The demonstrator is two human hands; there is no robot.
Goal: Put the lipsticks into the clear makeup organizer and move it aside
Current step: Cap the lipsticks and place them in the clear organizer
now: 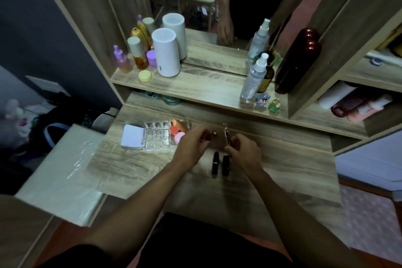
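Note:
A clear makeup organizer (155, 135) sits on the wooden desk (282, 169), left of both hands, with a white card at its left end and orange and pink sponges at its right end. My left hand (191, 145) is closed around a dark lipstick (212, 135) whose tip pokes out to the right. My right hand (245, 152) pinches another dark lipstick (227, 138), held upright. Two black lipsticks (215, 163) (226, 164) lie side by side on the desk between my wrists.
A raised shelf (195, 87) behind the desk carries bottles, a white cylinder (166, 55), a spray bottle (253, 78), a dark red bottle (298, 63) and small figurines. A mirror stands behind it. A pale box (63, 172) overlaps the desk's left edge.

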